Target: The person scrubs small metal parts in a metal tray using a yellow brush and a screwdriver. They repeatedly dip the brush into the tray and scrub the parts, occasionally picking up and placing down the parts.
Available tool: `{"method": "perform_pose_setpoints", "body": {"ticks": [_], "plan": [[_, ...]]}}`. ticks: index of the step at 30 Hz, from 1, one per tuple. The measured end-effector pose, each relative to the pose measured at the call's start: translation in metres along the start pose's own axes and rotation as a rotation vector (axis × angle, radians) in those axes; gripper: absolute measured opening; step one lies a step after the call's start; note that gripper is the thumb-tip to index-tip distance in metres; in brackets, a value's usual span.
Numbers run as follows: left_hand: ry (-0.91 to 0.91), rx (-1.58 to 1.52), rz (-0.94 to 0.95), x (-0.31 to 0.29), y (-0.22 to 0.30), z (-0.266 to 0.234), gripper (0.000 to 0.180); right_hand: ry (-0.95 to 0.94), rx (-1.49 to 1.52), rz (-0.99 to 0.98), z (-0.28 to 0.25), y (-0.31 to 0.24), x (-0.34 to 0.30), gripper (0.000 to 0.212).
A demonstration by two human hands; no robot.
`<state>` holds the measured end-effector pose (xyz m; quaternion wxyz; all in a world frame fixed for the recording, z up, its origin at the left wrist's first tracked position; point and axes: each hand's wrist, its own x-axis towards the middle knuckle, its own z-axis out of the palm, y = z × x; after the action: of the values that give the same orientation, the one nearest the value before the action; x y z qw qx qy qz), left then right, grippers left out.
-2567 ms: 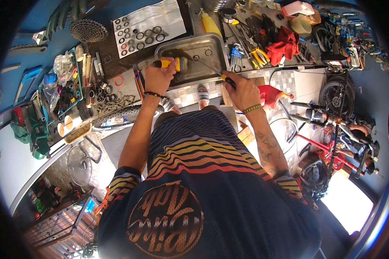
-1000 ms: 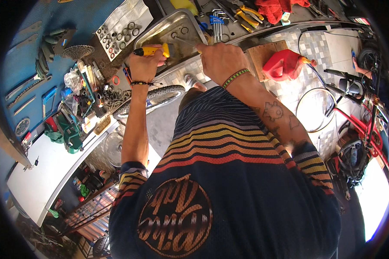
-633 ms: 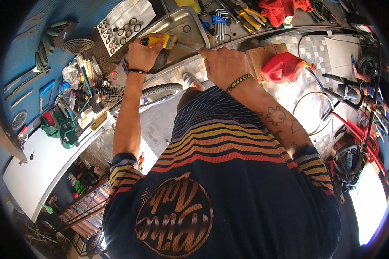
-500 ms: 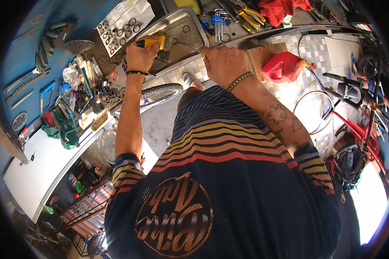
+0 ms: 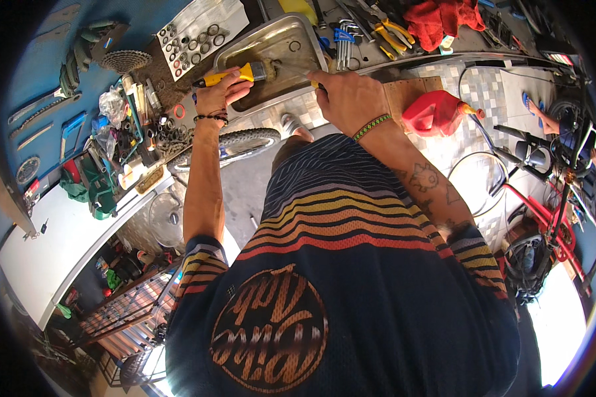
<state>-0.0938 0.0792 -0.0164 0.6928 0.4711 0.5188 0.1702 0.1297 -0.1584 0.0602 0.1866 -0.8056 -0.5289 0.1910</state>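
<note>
My left hand (image 5: pixel 217 98) is closed around the yellow handle of a paintbrush (image 5: pixel 235 75), with its bristles pointing right over a shallow metal tray (image 5: pixel 314 47). Wet-looking liquid lies in the tray, and a small dark ring (image 5: pixel 295 46) rests in it. At the tray's right near corner is my right hand (image 5: pixel 354 98), its fingers curled around a slim yellow-handled tool (image 5: pixel 317 85). Most of that tool is hidden by the fingers. The brush and the right hand are apart.
A white sheet with several rings (image 5: pixel 228 16) lies behind the tray. Hex keys (image 5: pixel 344 46), yellow-handled pliers (image 5: pixel 394 33) and a red cloth (image 5: pixel 440 23) are at the back right. A red fuel can (image 5: pixel 434 114) stands right of my right hand; a bicycle wheel (image 5: pixel 245 140) is below the bench.
The brush has swung to point more to the right, and my left hand's fingers have loosened and extended. The tool's thin metal shaft, earlier reaching over the tray to the brush, has drawn away from it.
</note>
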Motion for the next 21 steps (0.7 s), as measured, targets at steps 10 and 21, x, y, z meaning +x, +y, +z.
{"method": "perform_pose_setpoints", "body": {"ticks": [10,21], "plan": [[0.178,0.967,0.67,-0.018,0.003,0.055,0.024,0.001,-0.1,-0.029,-0.008,0.009,-0.009,0.033],[0.059,-0.016,-0.031,-0.012,0.002,0.001,0.036,0.042,-0.023,-0.067,0.006,-0.008,0.001,0.022]]}}
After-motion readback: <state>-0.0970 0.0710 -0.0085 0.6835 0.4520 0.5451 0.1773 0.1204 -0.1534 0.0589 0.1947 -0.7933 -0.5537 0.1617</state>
